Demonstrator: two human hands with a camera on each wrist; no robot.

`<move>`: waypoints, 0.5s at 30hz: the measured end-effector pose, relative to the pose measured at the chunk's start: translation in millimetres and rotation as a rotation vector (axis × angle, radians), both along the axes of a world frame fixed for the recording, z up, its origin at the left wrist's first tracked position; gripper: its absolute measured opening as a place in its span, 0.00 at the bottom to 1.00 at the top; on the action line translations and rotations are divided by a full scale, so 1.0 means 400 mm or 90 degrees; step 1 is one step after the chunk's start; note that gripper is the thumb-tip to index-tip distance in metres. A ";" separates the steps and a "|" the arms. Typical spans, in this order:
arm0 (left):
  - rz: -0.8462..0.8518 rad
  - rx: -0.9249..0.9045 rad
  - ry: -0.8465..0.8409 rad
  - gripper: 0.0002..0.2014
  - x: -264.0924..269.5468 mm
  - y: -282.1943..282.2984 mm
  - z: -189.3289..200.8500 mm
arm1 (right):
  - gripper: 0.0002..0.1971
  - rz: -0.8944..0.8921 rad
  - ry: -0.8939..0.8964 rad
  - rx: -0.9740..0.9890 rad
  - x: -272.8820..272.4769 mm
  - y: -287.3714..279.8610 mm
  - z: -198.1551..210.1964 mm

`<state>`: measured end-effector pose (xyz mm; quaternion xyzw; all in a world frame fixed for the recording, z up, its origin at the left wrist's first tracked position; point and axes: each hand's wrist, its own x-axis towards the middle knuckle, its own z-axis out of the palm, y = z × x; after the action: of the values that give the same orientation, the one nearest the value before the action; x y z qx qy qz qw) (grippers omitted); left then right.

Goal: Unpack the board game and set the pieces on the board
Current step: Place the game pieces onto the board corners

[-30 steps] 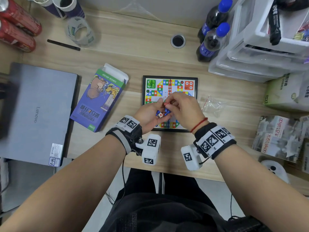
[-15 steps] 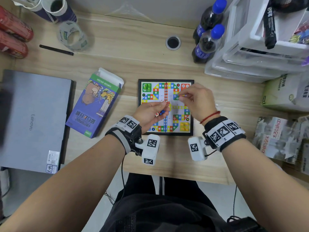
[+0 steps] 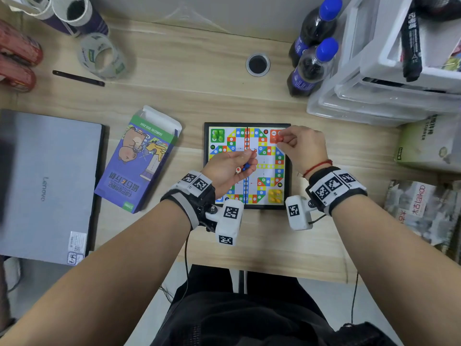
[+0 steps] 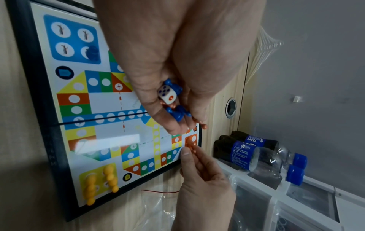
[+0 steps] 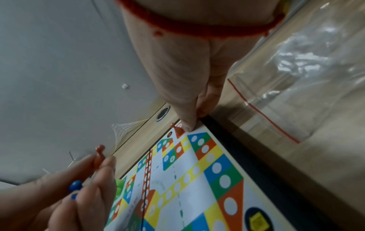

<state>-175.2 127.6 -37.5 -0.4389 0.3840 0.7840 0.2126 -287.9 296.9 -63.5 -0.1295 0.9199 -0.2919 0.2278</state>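
Note:
The open game board [image 3: 269, 168] lies flat at the desk's middle. Green pawns [image 3: 217, 134] stand in its far-left corner and yellow pawns [image 3: 275, 194] in its near-right corner. One blue pawn [image 4: 92, 52] stands on the blue corner. My left hand [image 3: 232, 166] hovers cupped over the board's left half. It holds a white die [image 4: 167, 94], blue pawns [image 4: 177, 114] and an orange pawn [image 5: 99, 154] at the fingertips. My right hand [image 3: 299, 143] pinches an orange pawn [image 3: 275, 139] at the orange far-right corner, where another orange pawn [image 5: 176, 129] stands.
The purple game box [image 3: 138, 161] lies left of the board, and a closed laptop [image 3: 45, 183] further left. An empty zip bag [image 5: 286, 78] lies right of the board. Two bottles [image 3: 311, 66] and plastic drawers [image 3: 386, 91] stand at the far right, a tape roll [image 3: 102, 56] at the far left.
My right hand took an orange pawn from the left palm and carried it to the board's far-right corner. The left hand stayed over the board with the other pieces.

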 end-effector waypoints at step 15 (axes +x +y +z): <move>-0.041 -0.014 0.029 0.12 -0.028 0.008 0.012 | 0.03 0.165 -0.033 -0.145 0.020 -0.055 0.086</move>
<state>-186.4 130.8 -32.8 -0.4107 0.4112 0.7824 0.2238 -279.8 274.9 -29.1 -0.2646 0.8502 -0.3654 0.2713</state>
